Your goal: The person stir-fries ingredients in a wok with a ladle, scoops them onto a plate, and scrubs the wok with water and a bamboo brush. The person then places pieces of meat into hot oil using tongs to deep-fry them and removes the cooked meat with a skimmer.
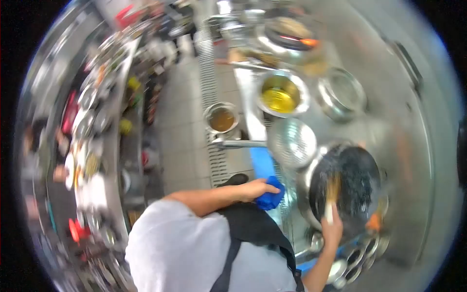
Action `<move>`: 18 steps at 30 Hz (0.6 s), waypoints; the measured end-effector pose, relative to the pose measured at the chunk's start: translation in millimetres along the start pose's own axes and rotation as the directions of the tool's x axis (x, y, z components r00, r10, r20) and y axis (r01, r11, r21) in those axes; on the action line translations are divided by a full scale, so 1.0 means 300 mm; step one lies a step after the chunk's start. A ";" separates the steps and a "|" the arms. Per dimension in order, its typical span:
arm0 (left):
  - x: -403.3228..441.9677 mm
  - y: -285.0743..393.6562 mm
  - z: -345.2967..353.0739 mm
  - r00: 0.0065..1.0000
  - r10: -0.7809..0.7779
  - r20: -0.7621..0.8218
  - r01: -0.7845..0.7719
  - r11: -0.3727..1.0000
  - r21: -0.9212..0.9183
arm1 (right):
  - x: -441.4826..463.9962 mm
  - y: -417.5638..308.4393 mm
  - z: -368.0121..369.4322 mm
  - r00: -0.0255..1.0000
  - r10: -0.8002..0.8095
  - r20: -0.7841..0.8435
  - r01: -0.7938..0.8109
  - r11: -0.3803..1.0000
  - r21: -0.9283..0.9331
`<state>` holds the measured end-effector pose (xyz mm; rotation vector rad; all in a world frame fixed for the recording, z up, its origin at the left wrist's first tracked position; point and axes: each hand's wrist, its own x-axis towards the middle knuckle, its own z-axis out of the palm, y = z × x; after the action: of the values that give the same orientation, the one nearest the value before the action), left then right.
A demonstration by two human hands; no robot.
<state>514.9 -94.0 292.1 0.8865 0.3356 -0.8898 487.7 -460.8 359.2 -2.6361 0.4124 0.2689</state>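
Observation:
My right hand [332,228] is closed round the pale handle of a wok brush [333,190]. Its tan bristles are blurred and lie inside a dark wok [360,168], whose surface looks wet. My left hand [254,190] grips a bunched blue cloth [270,195] near the wok's left side, apart from it. A perforated metal strainer [293,144] sits just beyond the wok.
A metal pot of yellow oil [280,95] stands farther along the counter, with a steel pot [341,94] to its right. A container of brown liquid [222,118] is at the counter's left edge. Another wok [287,33] is at the back. Small round containers [355,255] sit nearby.

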 end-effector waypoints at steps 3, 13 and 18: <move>-0.055 0.051 -0.011 0.998 0.049 -0.043 -0.048 0.999 0.013 | 0.060 0.398 -0.107 0.995 0.037 0.097 -0.031 0.998 -0.062; -0.097 0.034 -0.075 0.988 0.135 -0.075 -0.130 0.989 0.069 | 0.041 0.052 0.050 0.946 -0.317 0.069 0.315 0.948 0.047; -0.085 0.030 -0.136 0.981 0.142 -0.129 -0.133 0.989 0.071 | 0.173 0.492 -0.108 0.985 0.002 0.171 -0.087 0.867 0.490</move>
<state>510.4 -45.6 287.0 1.0177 0.3597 -0.7176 491.3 -614.1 314.4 -2.0820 0.4218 0.3417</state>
